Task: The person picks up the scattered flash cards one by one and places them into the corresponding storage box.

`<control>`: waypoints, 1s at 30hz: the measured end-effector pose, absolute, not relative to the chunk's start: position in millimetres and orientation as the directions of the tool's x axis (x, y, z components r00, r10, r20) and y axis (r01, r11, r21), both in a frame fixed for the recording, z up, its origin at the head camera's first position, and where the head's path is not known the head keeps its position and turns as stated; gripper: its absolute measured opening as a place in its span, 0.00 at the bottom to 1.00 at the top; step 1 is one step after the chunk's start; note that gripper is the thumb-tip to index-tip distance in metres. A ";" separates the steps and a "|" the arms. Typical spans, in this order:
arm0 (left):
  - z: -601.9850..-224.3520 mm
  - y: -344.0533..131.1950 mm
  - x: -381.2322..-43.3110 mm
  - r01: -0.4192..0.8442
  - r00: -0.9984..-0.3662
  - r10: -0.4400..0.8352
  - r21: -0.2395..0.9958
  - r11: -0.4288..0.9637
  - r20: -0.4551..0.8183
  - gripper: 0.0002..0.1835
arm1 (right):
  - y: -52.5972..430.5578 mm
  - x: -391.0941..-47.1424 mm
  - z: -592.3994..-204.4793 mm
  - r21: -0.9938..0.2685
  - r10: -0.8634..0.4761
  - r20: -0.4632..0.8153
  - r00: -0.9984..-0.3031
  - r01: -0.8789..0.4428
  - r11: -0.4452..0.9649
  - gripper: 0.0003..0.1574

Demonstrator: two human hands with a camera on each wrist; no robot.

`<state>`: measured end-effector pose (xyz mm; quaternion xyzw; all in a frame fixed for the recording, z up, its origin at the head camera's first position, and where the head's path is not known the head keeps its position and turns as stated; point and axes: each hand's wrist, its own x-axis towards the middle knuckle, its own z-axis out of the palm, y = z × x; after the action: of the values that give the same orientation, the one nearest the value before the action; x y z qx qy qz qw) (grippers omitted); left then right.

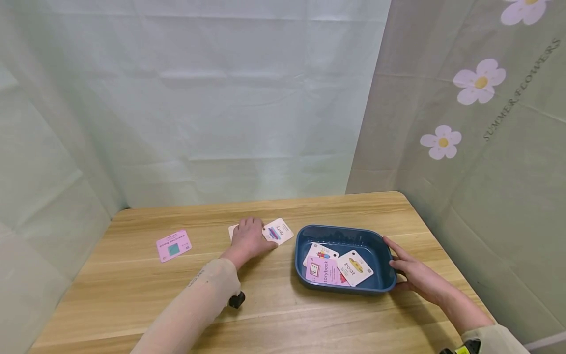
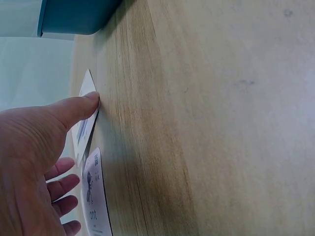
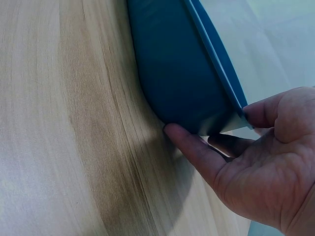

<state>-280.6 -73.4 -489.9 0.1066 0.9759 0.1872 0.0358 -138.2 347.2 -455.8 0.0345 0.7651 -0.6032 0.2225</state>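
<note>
My left hand [image 1: 249,238] is over two white picture cards on the wooden table. Its thumb touches the near edge of the ferry card [image 1: 279,232]. Beside the other fingers lies the ant card [image 2: 94,196], mostly covered by the hand in the head view. My right hand [image 1: 417,275] rests against the right end of a dark blue bin [image 1: 345,289], fingers spread along its rim and outer wall. Inside the bin lie a boat card [image 1: 355,269], a pink storybook card [image 1: 321,270] and other cards partly beneath them.
A pink exercise book card [image 1: 174,246] lies on the table [image 1: 274,319] to the left. Pale cloth [image 1: 221,108] hangs behind the table's back edge, and a flower-printed cloth [image 1: 495,196] stands along the right.
</note>
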 end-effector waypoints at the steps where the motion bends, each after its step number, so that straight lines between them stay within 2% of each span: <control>1: -490.3 -73.4 -280.8 0.194 -0.975 0.220 0.377 0.906 -0.026 0.42 | 347.1 -138.1 -455.9 -0.907 -0.214 -0.384 -0.898 0.323 0.269 0.43; 15: -489.1 -73.7 -283.2 0.164 -0.981 0.192 0.398 0.902 -0.030 0.43 | 346.7 -137.5 -455.4 -0.909 -0.221 -0.380 -0.898 0.319 0.268 0.43; 30: -486.9 -83.2 -285.0 0.173 -0.983 0.185 0.443 0.880 0.016 0.26 | 347.5 -137.7 -455.7 -0.910 -0.222 -0.376 -0.900 0.313 0.270 0.43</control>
<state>-285.0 -83.2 -486.9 0.0922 0.9693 0.2274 0.0134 -137.7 347.5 -455.7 0.0298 0.7655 -0.6032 0.2218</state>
